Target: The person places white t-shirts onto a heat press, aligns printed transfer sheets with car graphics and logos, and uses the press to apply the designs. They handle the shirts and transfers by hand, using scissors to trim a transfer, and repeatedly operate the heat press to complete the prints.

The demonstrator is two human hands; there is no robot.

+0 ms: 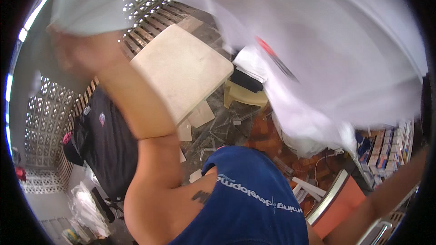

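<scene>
My left hand (pixel 79 47), blurred by motion, is raised at the upper left with its fingers closed on the edge of a white cloth (pixel 318 54), which looks like a garment with a red and dark printed mark. The cloth spreads across the top and right of the view, blurred and lifted. My right forearm (pixel 386 190) reaches up toward the right edge; its hand is out of view. Below the cloth, folded white fabric (pixel 247 63) and a black item (pixel 240 73) lie on a small cream stool (pixel 245 97).
A cream square table (pixel 181 63) stands mid-view beside a slatted surface. A large black item, like a bag (pixel 109 140), is at the left. Papers (pixel 200 115) litter the floor. At the right are shelves of small boxes (pixel 381 149), a cord and a salmon-coloured panel (pixel 336 204).
</scene>
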